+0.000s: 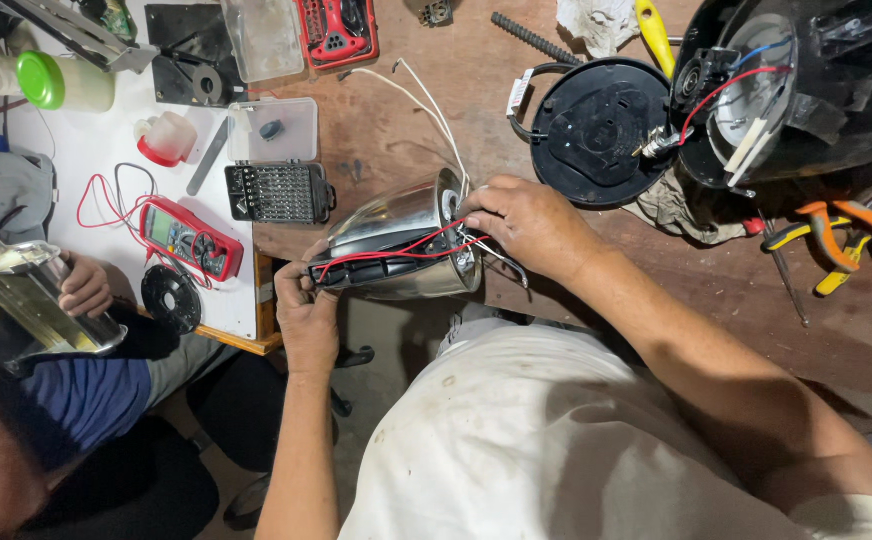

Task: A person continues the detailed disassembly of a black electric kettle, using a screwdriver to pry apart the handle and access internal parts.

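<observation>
So the left hand (304, 305) has its fingers curled tight around the black handle end of a shiny metal kettle body (396, 235), gripping it from below, while the right hand (531, 225) sits on the open base end with fingertips pinched in on the red and white wires (426, 243) coming out of it. The kettle is lying on its side at the edge of a worn brown workbench (406, 130), right between both hands. Around it: a black round base plate (596, 130), orange pliers (841, 235), a bit set case (278, 192) and a red multimeter (191, 235) on a white board. Another person's hand (86, 285) holds a metal part (26, 300) at left.
</observation>
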